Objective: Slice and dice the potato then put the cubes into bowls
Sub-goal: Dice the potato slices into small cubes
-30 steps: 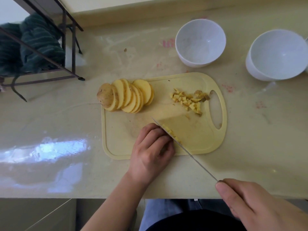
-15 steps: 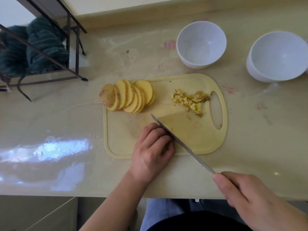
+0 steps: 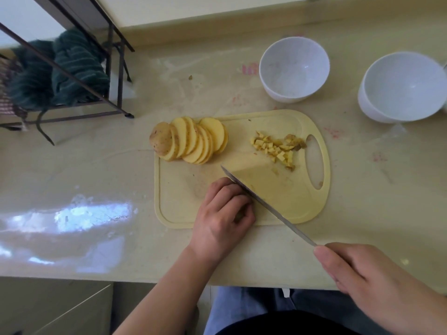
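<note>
Left hand (image 3: pixel 223 209) curls knuckles-up over potato piece, mostly hidden, at near middle of cutting board (image 3: pixel 183 204). Right hand (image 3: pixel 377 286) wraps knife handle, blade (image 3: pixel 263 204) hard against my left knuckles. Step: dicing. Sliced potato (image 3: pixel 191 140) fans at far left of board, cube pile (image 3: pixel 278 147) at far right by handle hole. Both white bowls (image 3: pixel 294 68), (image 3: pixel 404 87) beyond board hold nothing. Next: chop downward, fingertips tucked, keep cubes even.

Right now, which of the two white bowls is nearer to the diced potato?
The left bowl, just behind the cutting board; the other bowl stands farther right.
</note>
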{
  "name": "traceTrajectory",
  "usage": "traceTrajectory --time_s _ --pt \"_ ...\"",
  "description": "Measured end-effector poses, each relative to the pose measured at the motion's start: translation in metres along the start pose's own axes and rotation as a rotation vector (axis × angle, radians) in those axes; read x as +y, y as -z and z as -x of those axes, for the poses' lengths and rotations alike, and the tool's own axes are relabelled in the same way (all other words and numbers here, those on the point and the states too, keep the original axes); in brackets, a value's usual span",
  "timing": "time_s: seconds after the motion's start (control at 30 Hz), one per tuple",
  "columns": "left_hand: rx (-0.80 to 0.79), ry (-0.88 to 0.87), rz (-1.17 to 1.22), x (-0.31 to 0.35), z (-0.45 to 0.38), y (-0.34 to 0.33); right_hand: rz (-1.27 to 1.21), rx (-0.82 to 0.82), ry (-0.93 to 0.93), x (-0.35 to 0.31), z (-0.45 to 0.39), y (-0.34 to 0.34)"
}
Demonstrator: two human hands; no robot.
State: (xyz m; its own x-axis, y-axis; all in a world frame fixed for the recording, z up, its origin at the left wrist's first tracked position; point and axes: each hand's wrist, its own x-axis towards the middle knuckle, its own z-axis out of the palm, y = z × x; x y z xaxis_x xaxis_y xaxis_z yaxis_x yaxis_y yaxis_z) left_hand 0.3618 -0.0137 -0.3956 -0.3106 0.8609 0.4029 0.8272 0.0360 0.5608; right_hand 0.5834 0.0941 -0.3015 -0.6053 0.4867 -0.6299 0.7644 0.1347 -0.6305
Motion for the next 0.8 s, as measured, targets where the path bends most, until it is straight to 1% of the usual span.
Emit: traceTrajectory --time_s 0.23,0.37,0.47,0.6,0.7,0.73,0.8 --pt "-0.009 0.002 -0.003 -0.001 0.000 -0.001 0.020 0.056 0.050 -0.007 -0.006 -0.009" --pt "0.011 -0.011 -0.003 -0.001 -0.001 0.000 -0.080 0.022 -0.019 0.001 -0.003 0.003" --pt "-0.003 -0.005 0.010 -0.002 -0.001 0.000 -0.185 -0.011 -0.079 0.001 -0.007 0.017" --pt "-0.035 0.017 0.013 -0.002 -0.002 0.001 -0.133 -0.009 -0.069 -0.001 -0.022 0.035" --pt "-0.033 0.013 0.041 0.000 -0.005 0.005 -0.032 0.011 0.020 -0.001 -0.028 0.041" --pt "-0.002 0.003 0.069 0.003 -0.007 0.008 0.027 0.031 0.054 0.001 -0.028 0.042" --pt "0.131 -0.038 0.115 0.014 -0.017 0.020 0.117 0.062 0.102 0.003 -0.023 0.044"
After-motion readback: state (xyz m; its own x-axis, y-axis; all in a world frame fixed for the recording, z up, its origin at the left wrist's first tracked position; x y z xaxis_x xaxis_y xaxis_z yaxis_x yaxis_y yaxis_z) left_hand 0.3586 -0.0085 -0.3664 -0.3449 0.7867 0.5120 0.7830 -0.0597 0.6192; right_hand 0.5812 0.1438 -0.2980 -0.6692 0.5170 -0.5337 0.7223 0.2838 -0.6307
